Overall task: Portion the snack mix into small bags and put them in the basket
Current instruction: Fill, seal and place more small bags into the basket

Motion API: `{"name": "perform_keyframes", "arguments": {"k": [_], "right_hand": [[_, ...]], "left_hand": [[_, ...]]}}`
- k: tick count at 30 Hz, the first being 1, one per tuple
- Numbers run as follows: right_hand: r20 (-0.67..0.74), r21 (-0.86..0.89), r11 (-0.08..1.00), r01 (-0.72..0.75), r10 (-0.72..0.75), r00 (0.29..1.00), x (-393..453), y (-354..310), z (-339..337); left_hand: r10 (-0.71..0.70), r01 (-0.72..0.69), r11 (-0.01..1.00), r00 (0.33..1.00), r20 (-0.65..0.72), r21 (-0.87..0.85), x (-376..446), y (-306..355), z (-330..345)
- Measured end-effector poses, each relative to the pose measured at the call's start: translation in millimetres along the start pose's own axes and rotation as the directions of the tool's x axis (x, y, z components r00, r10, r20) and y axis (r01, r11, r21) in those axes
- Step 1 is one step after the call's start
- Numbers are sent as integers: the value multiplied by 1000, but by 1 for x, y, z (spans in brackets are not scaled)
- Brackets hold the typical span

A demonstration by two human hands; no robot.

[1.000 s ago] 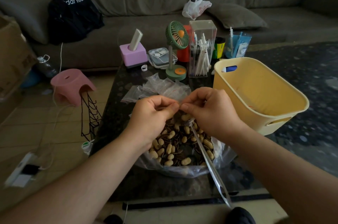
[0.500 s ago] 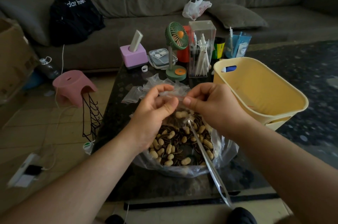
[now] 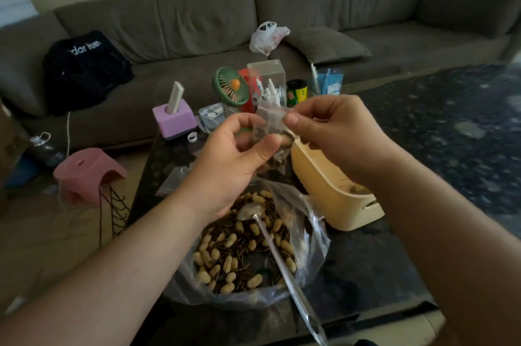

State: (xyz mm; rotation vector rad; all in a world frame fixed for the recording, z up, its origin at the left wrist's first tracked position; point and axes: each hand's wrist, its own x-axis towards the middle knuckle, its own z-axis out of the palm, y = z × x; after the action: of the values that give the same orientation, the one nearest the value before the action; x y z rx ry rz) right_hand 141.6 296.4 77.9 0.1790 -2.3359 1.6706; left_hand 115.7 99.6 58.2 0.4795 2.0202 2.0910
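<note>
Small bag (image 3: 272, 131) (part-filled), pinched between left hand (image 3: 228, 165) fingers and right hand (image 3: 338, 134) fingers, above basket (image 3: 332, 199)

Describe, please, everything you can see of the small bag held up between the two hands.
The small bag is clear, thin plastic, upright and partly filled: dark seeds and a pale peanut sit in its lower half, the top strip empty and flat. The left hand grips its lower part with thumb in front; the right hand pinches its upper right edge. It hangs in the air above the table, in front of the yellow basket.
</note>
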Motion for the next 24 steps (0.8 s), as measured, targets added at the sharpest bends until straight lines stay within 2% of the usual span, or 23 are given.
{"name": "perform_keyframes", "arguments": {"k": [3, 6, 8, 10, 13, 16, 20, 24], "right_hand": [[-169, -8, 1000, -8, 6, 986, 4, 7, -32], [-320, -111, 993, -52, 14, 947, 6, 22, -59], [-300, -253, 959, -131, 51, 953, 7, 35, -68], [-211, -436, 876, -208, 125, 969, 9, 50, -70], [-27, -660, 725, -197, 239, 971, 13, 68, -68], [82, -735, 659, -161, 321, 943, 19, 82, -60], [98, -764, 625, -163, 361, 927, 23, 96, -48], [21, -747, 625, -227, 363, 931, 22, 96, -49]], "left_hand": [[-18, 17, 997, 1000, 18, 79, 20, 1, 27], [-209, 211, 950, 977, -33, 231, 47, -22, 47], [-370, 373, 895, 927, -60, 244, 59, -39, 58], [-452, 455, 868, 890, -65, 201, 65, -47, 68], [-428, 434, 885, 901, -68, 172, 68, -49, 77], [-368, 365, 909, 930, -22, 201, 63, -49, 81], [-314, 294, 925, 948, 46, 241, 51, -46, 84], [-295, 276, 934, 954, 54, 225, 44, -47, 81]]}}
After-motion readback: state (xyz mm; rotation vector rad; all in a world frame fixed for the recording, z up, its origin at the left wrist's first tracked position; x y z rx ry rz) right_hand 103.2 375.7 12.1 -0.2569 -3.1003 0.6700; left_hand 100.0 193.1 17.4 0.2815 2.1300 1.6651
